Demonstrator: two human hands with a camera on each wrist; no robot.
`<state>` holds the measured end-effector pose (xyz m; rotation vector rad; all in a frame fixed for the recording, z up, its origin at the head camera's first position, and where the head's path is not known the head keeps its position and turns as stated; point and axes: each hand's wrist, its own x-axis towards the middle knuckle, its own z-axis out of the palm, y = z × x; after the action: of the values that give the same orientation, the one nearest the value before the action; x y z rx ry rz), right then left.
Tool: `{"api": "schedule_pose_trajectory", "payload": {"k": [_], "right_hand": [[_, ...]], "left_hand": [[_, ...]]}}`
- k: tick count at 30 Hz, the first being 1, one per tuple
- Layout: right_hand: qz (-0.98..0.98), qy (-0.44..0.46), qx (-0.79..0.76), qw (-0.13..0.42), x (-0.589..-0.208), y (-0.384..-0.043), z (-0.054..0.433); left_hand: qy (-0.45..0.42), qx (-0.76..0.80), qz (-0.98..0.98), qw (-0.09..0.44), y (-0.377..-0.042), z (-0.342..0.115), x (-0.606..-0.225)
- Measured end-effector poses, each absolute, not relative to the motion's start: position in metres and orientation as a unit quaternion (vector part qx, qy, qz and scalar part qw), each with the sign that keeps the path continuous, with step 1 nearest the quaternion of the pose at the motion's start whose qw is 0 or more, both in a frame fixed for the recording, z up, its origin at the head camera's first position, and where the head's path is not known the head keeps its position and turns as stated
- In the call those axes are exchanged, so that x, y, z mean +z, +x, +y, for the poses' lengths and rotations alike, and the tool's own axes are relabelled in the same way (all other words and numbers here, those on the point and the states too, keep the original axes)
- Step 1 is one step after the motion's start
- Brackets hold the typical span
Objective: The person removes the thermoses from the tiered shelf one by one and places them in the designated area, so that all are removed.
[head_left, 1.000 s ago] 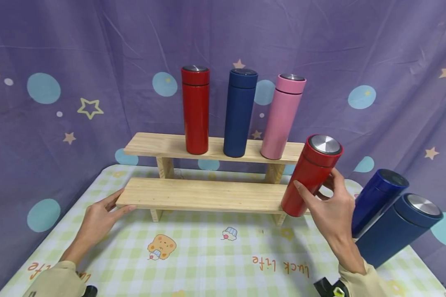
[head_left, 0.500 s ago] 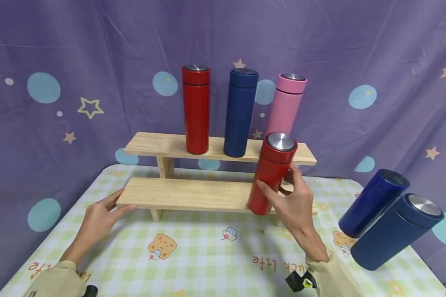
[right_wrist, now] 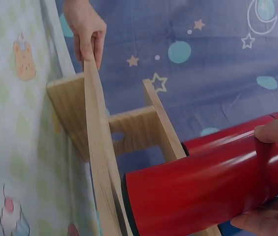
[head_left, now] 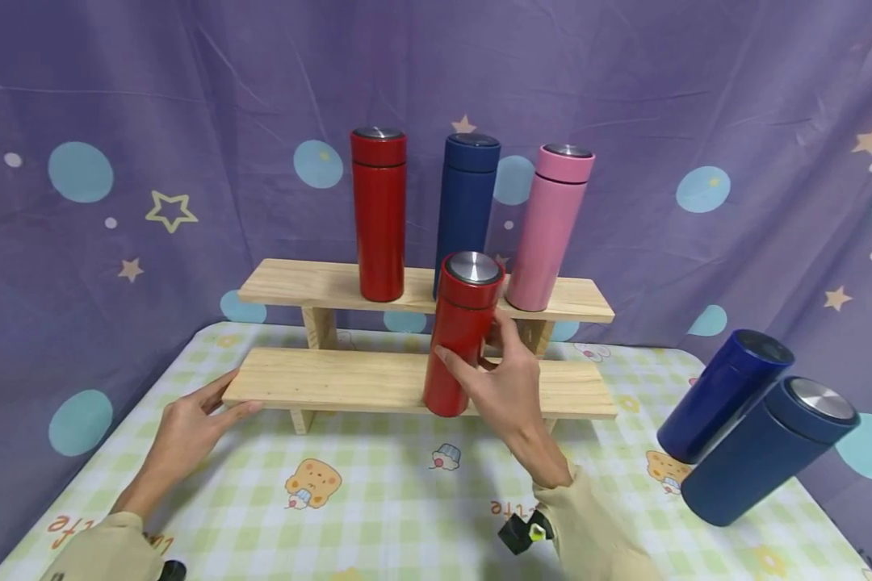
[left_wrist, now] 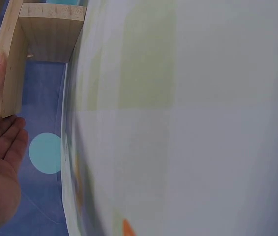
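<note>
My right hand (head_left: 500, 383) grips a red thermos bottle (head_left: 456, 347) with a silver lid, thumb on its near side. The bottle stands nearly upright at the front of the lower board of a two-tier wooden shelf (head_left: 320, 379). In the right wrist view its dark base is close to the board; I cannot tell whether they touch. My left hand (head_left: 192, 428) holds the left end of that lower board, thumb on the front edge. The left wrist view shows the thumb and fingers at the board's end (left_wrist: 11, 93). Another red bottle (head_left: 379, 218) is on the upper board.
On the upper board also stand a navy bottle (head_left: 468, 194), partly hidden by the held one, and a pink bottle (head_left: 551, 234). Two blue bottles (head_left: 727, 395) (head_left: 770, 452) stand at the right on the checked tablecloth (head_left: 378, 500). A purple curtain (head_left: 262, 121) hangs behind.
My right hand has carried the red thermos bottle leftward along the lower board, from its right end to near the middle. My left hand has stayed at the board's left end.
</note>
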<state>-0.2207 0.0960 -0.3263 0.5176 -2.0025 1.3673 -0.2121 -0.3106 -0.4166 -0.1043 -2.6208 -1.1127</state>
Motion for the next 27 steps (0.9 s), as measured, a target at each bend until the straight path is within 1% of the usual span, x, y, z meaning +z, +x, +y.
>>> {"api": "schedule_pose_trajectory", "payload": {"k": [5, 10, 27], "right_hand": [[-0.764, 0.209, 0.532, 0.299, -0.327, -0.227, 0.077], [-0.761, 0.221, 0.539, 0.285, -0.327, -0.233, 0.059], [-0.752, 0.244, 0.545, 0.279, -0.326, -0.248, 0.017]], "left_hand": [[-0.04, -0.389, -0.908, 0.15, -0.213, -0.311, -0.418], [-0.039, -0.387, -0.91, 0.145, -0.214, -0.311, -0.418], [-0.04, -0.381, -0.911, 0.151, -0.214, -0.311, -0.418]]}}
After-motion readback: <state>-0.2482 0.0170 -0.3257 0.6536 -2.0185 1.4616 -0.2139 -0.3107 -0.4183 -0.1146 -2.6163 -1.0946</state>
